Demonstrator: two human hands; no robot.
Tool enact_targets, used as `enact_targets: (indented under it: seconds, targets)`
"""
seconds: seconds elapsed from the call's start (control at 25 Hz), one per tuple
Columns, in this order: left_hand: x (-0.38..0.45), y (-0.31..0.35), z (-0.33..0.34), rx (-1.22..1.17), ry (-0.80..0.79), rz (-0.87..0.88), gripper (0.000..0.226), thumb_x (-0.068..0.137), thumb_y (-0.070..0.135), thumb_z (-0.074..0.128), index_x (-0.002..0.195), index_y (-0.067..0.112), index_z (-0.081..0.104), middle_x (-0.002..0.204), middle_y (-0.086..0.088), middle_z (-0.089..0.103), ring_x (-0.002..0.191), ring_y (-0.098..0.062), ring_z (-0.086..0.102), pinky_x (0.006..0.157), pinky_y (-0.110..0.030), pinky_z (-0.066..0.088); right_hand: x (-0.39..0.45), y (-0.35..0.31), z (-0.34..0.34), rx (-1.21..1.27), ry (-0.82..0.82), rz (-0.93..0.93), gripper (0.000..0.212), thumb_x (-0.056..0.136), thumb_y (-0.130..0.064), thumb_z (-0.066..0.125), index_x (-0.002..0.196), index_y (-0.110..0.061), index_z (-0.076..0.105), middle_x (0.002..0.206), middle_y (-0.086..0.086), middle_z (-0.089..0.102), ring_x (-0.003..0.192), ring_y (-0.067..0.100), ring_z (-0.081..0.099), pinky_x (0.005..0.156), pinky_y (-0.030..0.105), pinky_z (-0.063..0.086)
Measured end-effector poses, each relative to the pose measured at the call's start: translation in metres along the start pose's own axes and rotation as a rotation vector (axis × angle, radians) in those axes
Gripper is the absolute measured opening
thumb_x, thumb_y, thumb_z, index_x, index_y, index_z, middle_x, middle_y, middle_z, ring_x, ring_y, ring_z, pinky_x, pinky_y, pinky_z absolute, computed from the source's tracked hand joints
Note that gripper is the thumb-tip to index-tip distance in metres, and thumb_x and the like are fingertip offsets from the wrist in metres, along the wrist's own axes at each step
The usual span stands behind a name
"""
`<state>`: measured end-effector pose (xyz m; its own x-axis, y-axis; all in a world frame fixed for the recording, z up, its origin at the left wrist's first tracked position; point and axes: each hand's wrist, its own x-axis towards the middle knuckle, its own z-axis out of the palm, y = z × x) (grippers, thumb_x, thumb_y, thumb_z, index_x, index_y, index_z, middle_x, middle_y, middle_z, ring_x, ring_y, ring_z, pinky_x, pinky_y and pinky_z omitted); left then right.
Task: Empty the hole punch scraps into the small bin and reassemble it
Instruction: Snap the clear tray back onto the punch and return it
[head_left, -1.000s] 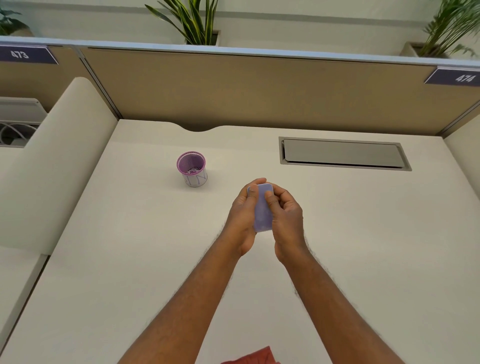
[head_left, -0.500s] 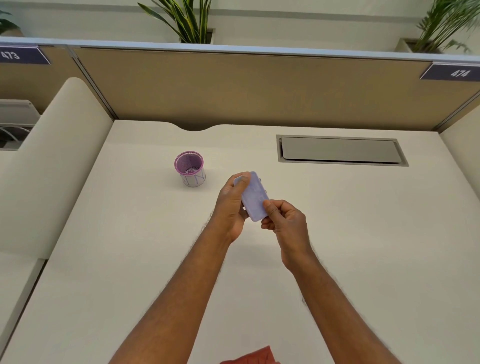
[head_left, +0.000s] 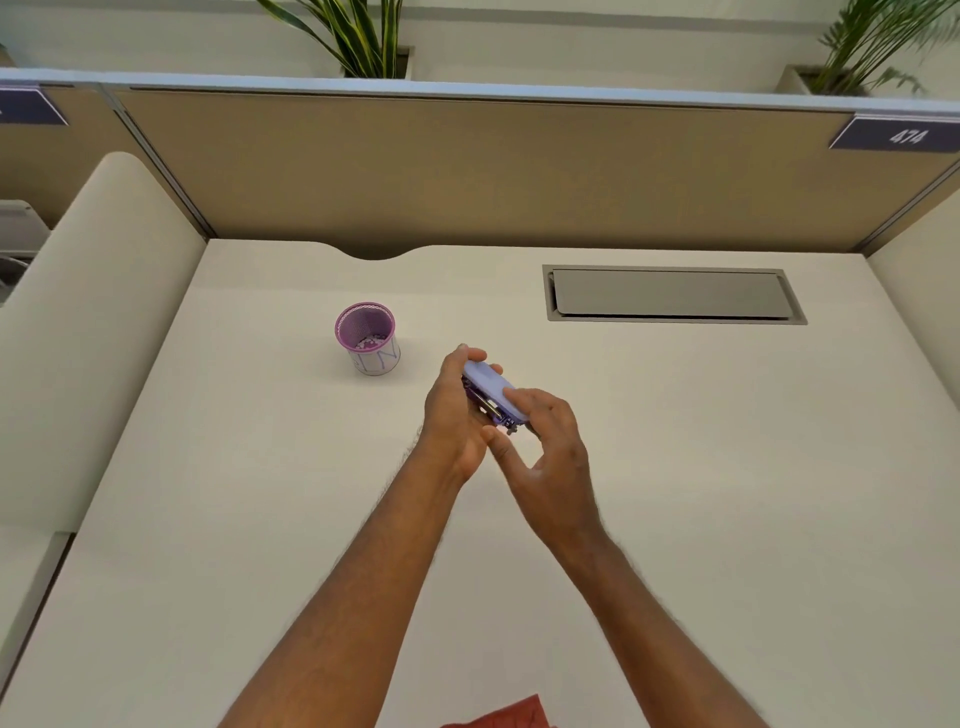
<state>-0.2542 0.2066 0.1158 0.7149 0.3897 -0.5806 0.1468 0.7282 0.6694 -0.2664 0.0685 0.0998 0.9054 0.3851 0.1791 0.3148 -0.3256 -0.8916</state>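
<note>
A lilac hole punch (head_left: 491, 387) is held above the middle of the desk, tilted, its metal mechanism showing along its lower left side. My left hand (head_left: 453, 415) grips it from the left, fingers curled over its far end. My right hand (head_left: 550, 441) holds its near end, fingers lying on the lilac top and thumb spread below. The small purple mesh bin (head_left: 367, 335) stands upright on the desk to the left of my hands, with white paper scraps at its bottom.
A grey cable hatch (head_left: 673, 294) is set into the white desk (head_left: 727, 467) at the back right. Tan partition panels (head_left: 467, 171) close off the back. A rounded cream divider (head_left: 93, 312) borders the left side. Red fabric (head_left: 501, 717) shows at the bottom edge.
The hole punch has turned from standing on end between my hands to lying tilted with its mechanism showing. My right hand has shifted to its near end and spread its fingers.
</note>
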Motion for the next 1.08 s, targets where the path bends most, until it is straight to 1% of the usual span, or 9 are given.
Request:
enact_targets:
  seconds: [0.12, 0.24, 0.4, 0.56, 0.68, 0.76, 0.92, 1.0, 1.08]
  targets:
    - [0.007, -0.006, -0.002, 0.000, -0.042, -0.003, 0.035, 0.100, 0.035, 0.040, 0.108, 0.012, 0.065, 0.107, -0.014, 0.058, 0.102, -0.028, 0.060, 0.081, -0.041, 0.055, 0.003, 0.008, -0.004, 0.037, 0.071, 0.083, 0.031, 0.101, -0.015, 0.061, 0.130, -0.021, 0.067, 0.124, -0.008, 0.069, 0.117, 0.005, 0.063, 0.099, 0.026, 0.053]
    - [0.011, -0.014, 0.004, -0.046, -0.123, -0.050, 0.036, 0.102, 0.028, 0.045, 0.123, 0.009, 0.068, 0.114, -0.014, 0.065, 0.111, -0.031, 0.063, 0.096, -0.047, 0.055, 0.011, 0.016, -0.018, 0.237, 0.103, 0.244, 0.027, 0.103, -0.018, 0.058, 0.125, -0.028, 0.071, 0.116, -0.016, 0.075, 0.111, 0.004, 0.068, 0.096, 0.021, 0.054]
    - [0.016, -0.034, 0.017, 0.019, -0.195, -0.015, 0.021, 0.097, 0.026, 0.065, 0.108, 0.016, 0.079, 0.114, -0.010, 0.077, 0.105, -0.028, 0.074, 0.087, -0.042, 0.063, 0.023, 0.025, -0.042, 0.674, 0.158, 0.544, 0.024, 0.105, -0.017, 0.055, 0.119, -0.021, 0.074, 0.113, 0.000, 0.078, 0.109, 0.018, 0.073, 0.097, 0.032, 0.058]
    - [0.022, -0.053, 0.046, 0.144, -0.250, -0.003, 0.023, 0.096, 0.029, 0.067, 0.113, 0.018, 0.077, 0.111, -0.005, 0.080, 0.101, -0.026, 0.076, 0.081, -0.037, 0.063, 0.029, 0.040, -0.079, 0.821, 0.170, 0.632, 0.027, 0.105, -0.017, 0.054, 0.124, -0.010, 0.071, 0.121, 0.010, 0.075, 0.111, 0.024, 0.073, 0.095, 0.031, 0.059]
    - [0.023, -0.065, 0.072, 0.235, -0.217, 0.019, 0.032, 0.094, 0.031, 0.070, 0.120, 0.014, 0.072, 0.106, -0.004, 0.080, 0.097, -0.027, 0.076, 0.079, -0.040, 0.063, 0.036, 0.053, -0.105, 0.751, 0.199, 0.631, 0.022, 0.101, -0.012, 0.059, 0.118, -0.011, 0.072, 0.117, 0.011, 0.075, 0.106, 0.025, 0.072, 0.092, 0.033, 0.059]
    - [0.024, -0.077, 0.092, 0.286, -0.204, 0.025, 0.034, 0.093, 0.033, 0.071, 0.120, 0.013, 0.071, 0.103, -0.005, 0.081, 0.094, -0.027, 0.076, 0.076, -0.041, 0.063, 0.042, 0.063, -0.123, 0.632, 0.188, 0.599, 0.025, 0.098, -0.011, 0.061, 0.122, -0.015, 0.068, 0.120, 0.006, 0.074, 0.110, 0.025, 0.070, 0.089, 0.033, 0.060]
    - [0.027, -0.099, 0.134, 0.350, -0.185, 0.014, 0.035, 0.091, 0.035, 0.073, 0.119, 0.013, 0.071, 0.103, -0.008, 0.081, 0.091, -0.026, 0.077, 0.074, -0.041, 0.063, 0.050, 0.081, -0.152, 0.266, 0.109, 0.407, 0.047, 0.091, -0.014, 0.070, 0.135, -0.024, 0.058, 0.131, -0.010, 0.059, 0.113, 0.003, 0.060, 0.080, 0.015, 0.055]
    - [0.031, -0.112, 0.156, 0.375, -0.184, 0.001, 0.031, 0.090, 0.035, 0.074, 0.114, 0.015, 0.073, 0.097, -0.006, 0.081, 0.087, -0.023, 0.076, 0.070, -0.037, 0.062, 0.055, 0.095, -0.166, 0.152, 0.107, 0.339, 0.054, 0.086, -0.013, 0.077, 0.134, -0.021, 0.056, 0.128, -0.007, 0.054, 0.111, 0.003, 0.059, 0.077, 0.008, 0.051]
    - [0.037, -0.125, 0.173, 0.411, -0.177, 0.007, 0.029, 0.089, 0.035, 0.076, 0.113, 0.017, 0.074, 0.096, -0.006, 0.081, 0.086, -0.022, 0.076, 0.069, -0.034, 0.061, 0.060, 0.109, -0.180, 0.099, 0.120, 0.359, 0.051, 0.083, -0.018, 0.081, 0.127, -0.020, 0.055, 0.126, -0.004, 0.056, 0.108, 0.010, 0.061, 0.074, 0.007, 0.049]
